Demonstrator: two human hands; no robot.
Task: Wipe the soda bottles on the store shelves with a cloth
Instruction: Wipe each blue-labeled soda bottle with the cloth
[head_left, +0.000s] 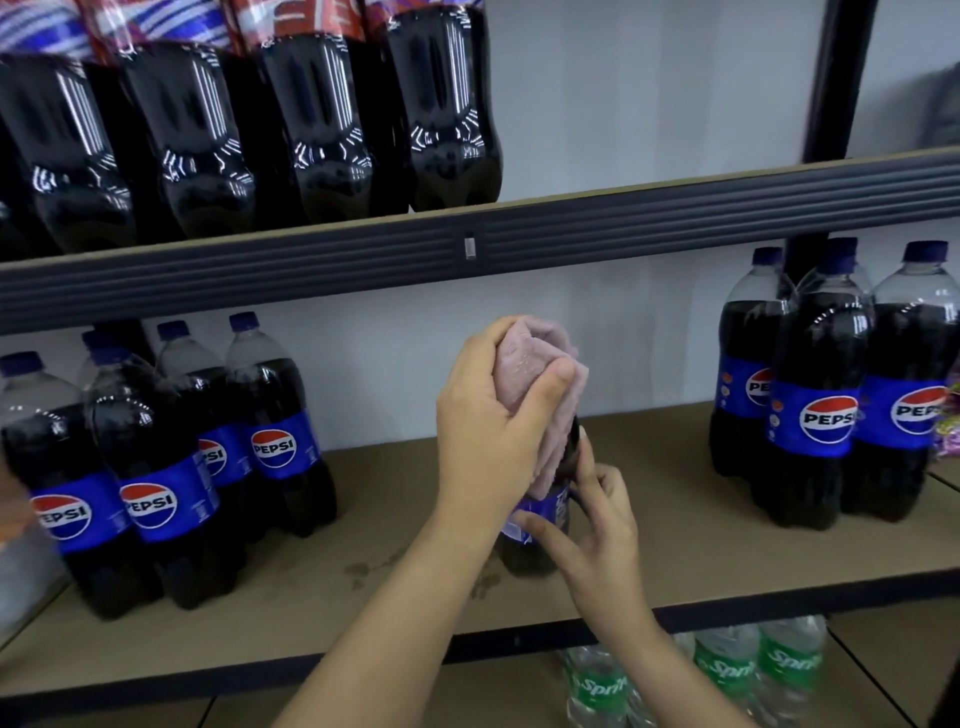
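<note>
**Desk:** What does the shot show?

**Photographer:** A person wipes a Pepsi bottle (540, 525) standing alone mid-shelf on the brown shelf board (675, 545). The left hand (493, 415), fingers curled, grips a pink cloth (540, 374) bunched over the bottle's cap and neck. The right hand (597, 530) steadies the bottle lower down, fingertips pinching at the blue label and shoulder.

**Desk:** How does the bottle sit to the hands?

**Photographer:** Upright, long axis vertical, directly between them: the cloth hand on top and left, the steadying hand below and right. The left is the working hand; a downward stroke along the body looks the likely next pass, though that is a judgement.

**Desk:** And the rest?

**Photographer:** Pepsi bottles (156, 467) grouped at left, a wrapped pack of Pepsi (831, 395) at right, both well apart from it. Dark cola bottles (311, 130) fill the upper shelf; Sprite bottles (727, 670) stand below. All capped and full.
</note>
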